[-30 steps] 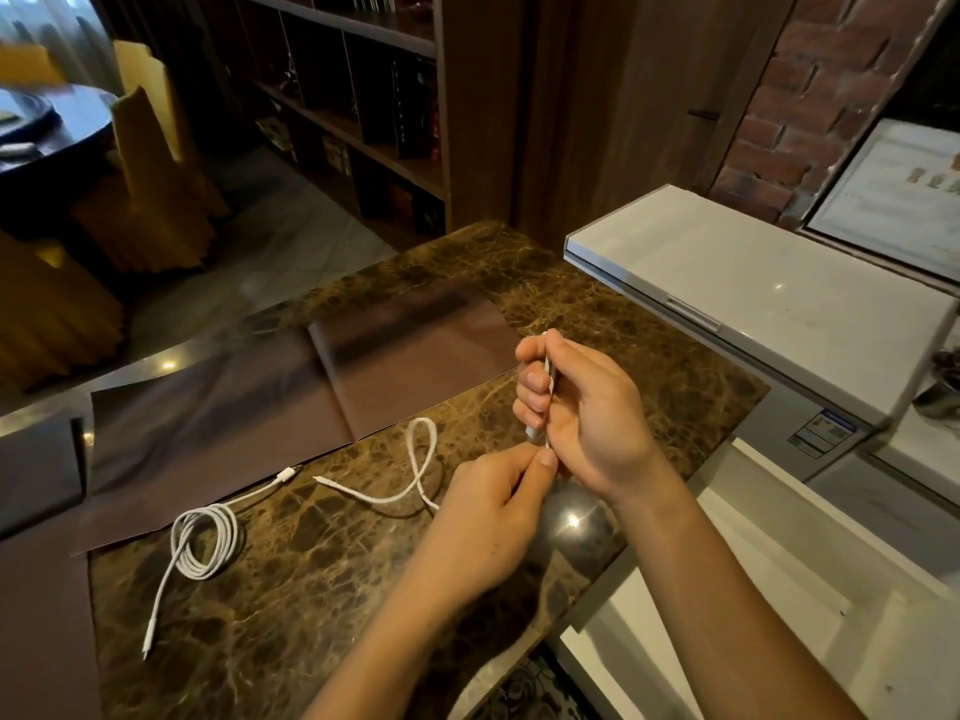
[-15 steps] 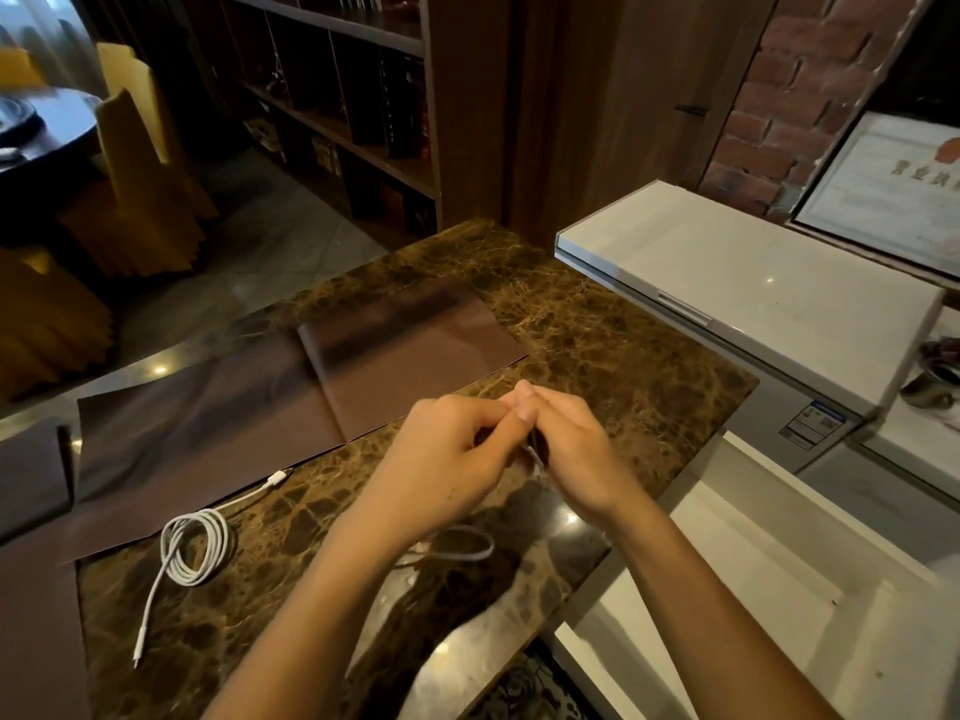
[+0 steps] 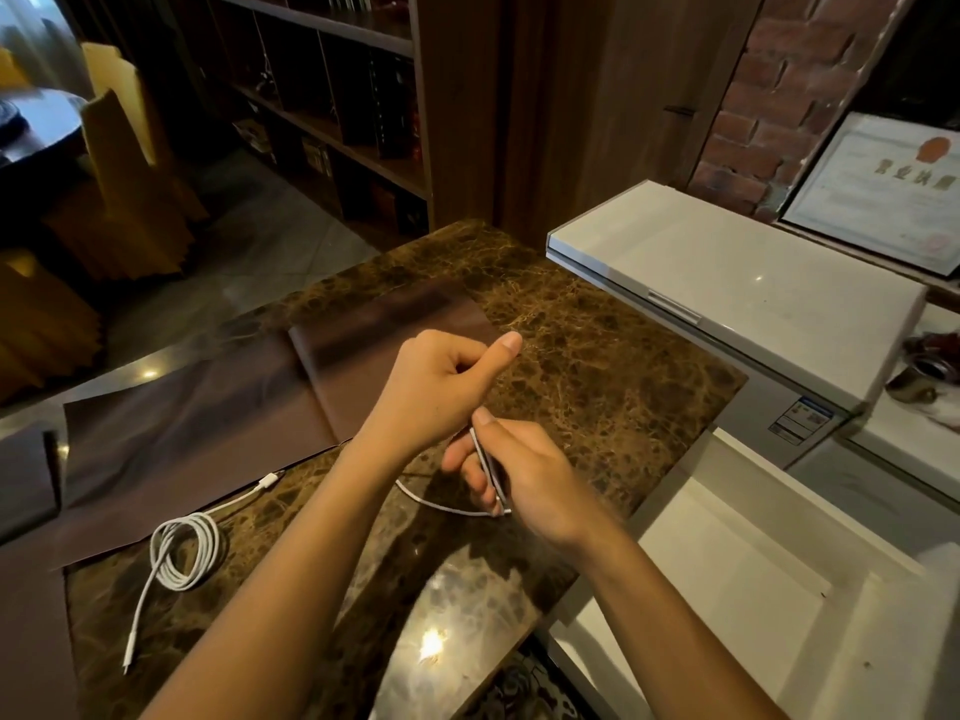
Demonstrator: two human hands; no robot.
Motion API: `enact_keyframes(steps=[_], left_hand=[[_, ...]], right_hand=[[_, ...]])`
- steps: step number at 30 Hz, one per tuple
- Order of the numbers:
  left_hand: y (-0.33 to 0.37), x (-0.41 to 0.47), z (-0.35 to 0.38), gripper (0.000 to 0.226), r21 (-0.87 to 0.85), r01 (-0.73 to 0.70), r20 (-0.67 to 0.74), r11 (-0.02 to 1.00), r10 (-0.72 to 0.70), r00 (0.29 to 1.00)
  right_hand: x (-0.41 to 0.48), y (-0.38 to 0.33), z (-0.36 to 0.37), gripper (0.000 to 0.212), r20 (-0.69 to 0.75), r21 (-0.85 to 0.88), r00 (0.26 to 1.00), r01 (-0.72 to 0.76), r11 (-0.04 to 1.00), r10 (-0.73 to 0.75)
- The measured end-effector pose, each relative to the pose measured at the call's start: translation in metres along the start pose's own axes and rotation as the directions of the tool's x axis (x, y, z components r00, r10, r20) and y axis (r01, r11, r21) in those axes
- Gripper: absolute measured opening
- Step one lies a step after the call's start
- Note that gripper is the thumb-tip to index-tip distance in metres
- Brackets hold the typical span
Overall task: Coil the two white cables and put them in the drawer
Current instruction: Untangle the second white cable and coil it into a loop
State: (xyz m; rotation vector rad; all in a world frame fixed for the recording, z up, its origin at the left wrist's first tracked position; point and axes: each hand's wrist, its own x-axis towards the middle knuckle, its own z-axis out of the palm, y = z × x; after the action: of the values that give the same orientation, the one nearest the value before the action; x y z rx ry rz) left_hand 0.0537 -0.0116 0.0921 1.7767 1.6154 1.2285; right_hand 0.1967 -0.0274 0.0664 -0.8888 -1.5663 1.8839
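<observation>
Coiling the second white cable (image 3: 488, 467) above the worktop (image 3: 597, 366), with the drawer (image 3: 727, 579) open

The second white cable is thin and limp, folded into a few tight straight loops clamped in the grip of the right hand (image 3: 540, 485), with a loose tail curving off under the left forearm. The left hand (image 3: 441, 387) hangs just above, fingers curled and thumb out; whether it pinches the tail I cannot tell. The first white cable (image 3: 184, 553) lies loosely coiled well to the left, ends trailing. Next, I judge, the tail needs winding in, then both bundles go into the drawer
</observation>
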Motion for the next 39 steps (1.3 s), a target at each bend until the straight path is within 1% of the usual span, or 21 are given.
enact_keyframes(steps=[4, 6, 9, 12, 16, 19, 22, 24, 26, 28, 31, 35, 39], left_hand=[[-0.007, -0.002, 0.012, 0.069, -0.234, 0.064, -0.028, 0.970, -0.073, 0.997], [-0.009, -0.005, 0.020, 0.066, -0.339, 0.099, -0.055, 0.936, -0.125, 0.991], [-0.012, -0.014, 0.029, 0.065, -0.430, 0.112, -0.097, 0.896, -0.169, 0.981], [-0.009, -0.029, 0.038, 0.058, -0.496, 0.114, -0.132, 0.861, -0.204, 0.970], [-0.011, -0.045, 0.049, 0.054, -0.503, 0.116, -0.194, 0.856, -0.243, 0.951], [-0.015, -0.052, 0.051, 0.050, -0.516, 0.072, -0.230, 0.853, -0.220, 0.948], [-0.015, -0.059, 0.053, 0.043, -0.494, 0.033, -0.245, 0.869, -0.176, 0.954], [-0.014, -0.064, 0.056, 0.037, -0.462, 0.024, -0.231, 0.887, -0.147, 0.962], [-0.011, -0.067, 0.059, 0.036, -0.445, 0.038, -0.194, 0.895, -0.138, 0.971], [-0.009, -0.070, 0.060, 0.035, -0.442, 0.068, -0.164, 0.895, -0.155, 0.974], [-0.003, -0.074, 0.062, 0.020, -0.428, 0.115, -0.141, 0.897, -0.191, 0.971], [0.002, -0.079, 0.058, 0.028, -0.318, 0.198, -0.100, 0.927, -0.240, 0.965], [0.011, -0.083, 0.048, 0.031, -0.187, 0.235, -0.020, 0.954, -0.243, 0.970]], right_hand=[[-0.001, -0.001, 0.000, 0.042, 0.093, 0.258, 0.995, 0.001, 0.966, -0.026], [-0.003, -0.004, -0.002, 0.042, 0.110, 0.333, 0.993, 0.001, 0.943, -0.039], [-0.005, -0.008, -0.003, 0.038, 0.113, 0.412, 0.992, 0.005, 0.911, -0.056], [-0.004, -0.012, -0.004, 0.034, 0.107, 0.504, 0.991, 0.012, 0.864, -0.076], [-0.002, -0.018, -0.004, 0.033, 0.135, 0.569, 0.984, 0.017, 0.822, -0.114], [-0.002, -0.023, -0.004, 0.034, 0.150, 0.568, 0.981, 0.015, 0.823, -0.121], [0.000, -0.029, -0.006, 0.036, 0.137, 0.581, 0.982, 0.024, 0.814, -0.126], [0.001, -0.034, -0.008, 0.035, 0.120, 0.611, 0.986, 0.020, 0.791, -0.117], [0.002, -0.038, -0.009, 0.035, 0.112, 0.638, 0.988, 0.009, 0.770, -0.104], [0.003, -0.040, -0.009, 0.035, 0.110, 0.648, 0.990, 0.000, 0.762, -0.094], [0.006, -0.043, -0.013, 0.037, 0.106, 0.641, 0.990, 0.006, 0.767, -0.096], [0.011, -0.044, -0.018, 0.040, 0.098, 0.635, 0.991, 0.007, 0.773, -0.089], [0.014, -0.044, -0.019, 0.040, 0.028, 0.590, 0.995, 0.064, 0.805, -0.100]])
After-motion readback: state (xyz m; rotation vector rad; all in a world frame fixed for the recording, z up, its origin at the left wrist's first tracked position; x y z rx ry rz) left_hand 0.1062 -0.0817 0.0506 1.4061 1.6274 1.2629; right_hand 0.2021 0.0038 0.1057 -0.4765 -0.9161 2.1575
